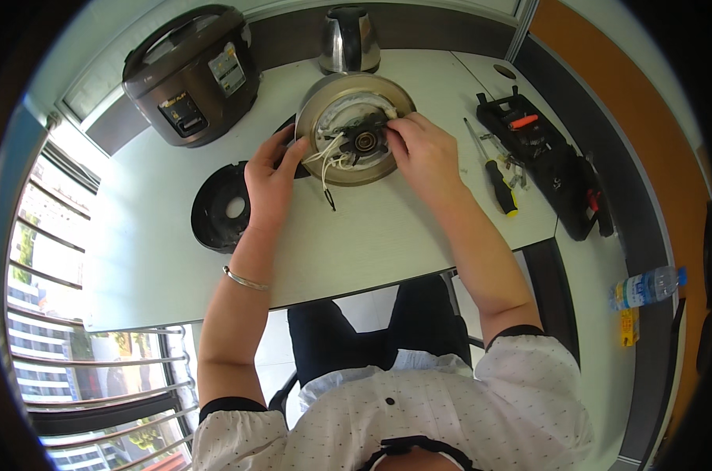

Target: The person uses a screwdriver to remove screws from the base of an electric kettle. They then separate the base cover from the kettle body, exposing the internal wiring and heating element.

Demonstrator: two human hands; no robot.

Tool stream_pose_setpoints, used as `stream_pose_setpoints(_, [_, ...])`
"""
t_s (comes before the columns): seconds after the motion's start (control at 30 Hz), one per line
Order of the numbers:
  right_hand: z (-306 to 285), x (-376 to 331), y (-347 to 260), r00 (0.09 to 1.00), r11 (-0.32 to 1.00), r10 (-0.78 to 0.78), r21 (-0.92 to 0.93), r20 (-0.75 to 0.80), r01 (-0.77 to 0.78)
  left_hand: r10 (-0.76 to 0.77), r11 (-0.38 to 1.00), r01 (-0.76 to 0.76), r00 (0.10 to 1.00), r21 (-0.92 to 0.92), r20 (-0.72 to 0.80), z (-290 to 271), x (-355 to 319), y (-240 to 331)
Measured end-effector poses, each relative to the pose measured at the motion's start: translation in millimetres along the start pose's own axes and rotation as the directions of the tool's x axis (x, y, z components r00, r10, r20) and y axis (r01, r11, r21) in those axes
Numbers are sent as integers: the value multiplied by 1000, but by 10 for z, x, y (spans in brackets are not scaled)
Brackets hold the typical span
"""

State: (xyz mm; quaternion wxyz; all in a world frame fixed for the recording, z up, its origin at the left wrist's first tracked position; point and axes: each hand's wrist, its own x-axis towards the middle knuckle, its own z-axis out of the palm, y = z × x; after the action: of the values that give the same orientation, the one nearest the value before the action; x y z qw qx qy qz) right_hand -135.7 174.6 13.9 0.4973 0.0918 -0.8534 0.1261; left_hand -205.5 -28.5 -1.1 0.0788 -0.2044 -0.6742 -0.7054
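A round metal appliance body, which looks like an upturned electric kettle, shows its underside. At its centre sits a black coupler with ring-shaped contacts. White wires run out on the left, and a dark-tipped one hangs past the rim. My left hand is closed on the left rim. My right hand is closed, thumb and fingers pinched at the upper right edge of the coupler; what the fingertips grip is hidden. Left of it lies a black round plastic base cover, partly behind my left hand.
A brown rice cooker stands at the back left, a silver kettle behind the work. On the right lie a yellow-black screwdriver, small metal pieces and a black tool case. A water bottle is farther right.
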Motion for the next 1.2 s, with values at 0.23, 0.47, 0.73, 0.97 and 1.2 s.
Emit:
stream_pose_setpoints(0.23, [-15, -9, 10, 1000, 1000, 3, 7, 14, -3, 15, 999, -15, 1000, 36, -4, -3, 9, 18])
stream_pose_setpoints(0.47, [-19, -19, 21, 998, 999, 32, 13, 57, -33, 38, 999, -38, 999, 8, 22, -45, 40, -72])
stream_pose_setpoints(0.73, [-33, -22, 30, 997, 999, 32, 20, 68, -34, 42, 999, -42, 999, -22, 27, -18, 18, -10])
stream_pose_setpoints(0.97, [-14, -23, 37, 996, 998, 47, 46, 74, -51, 29, 1000, -28, 999, -11, 30, -14, 19, 8])
stream_pose_setpoints(1.2, [-26, -9, 19, 993, 991, 94, 86, 77, -101, 30, 1000, -30, 999, 0, 24, -29, 28, -17])
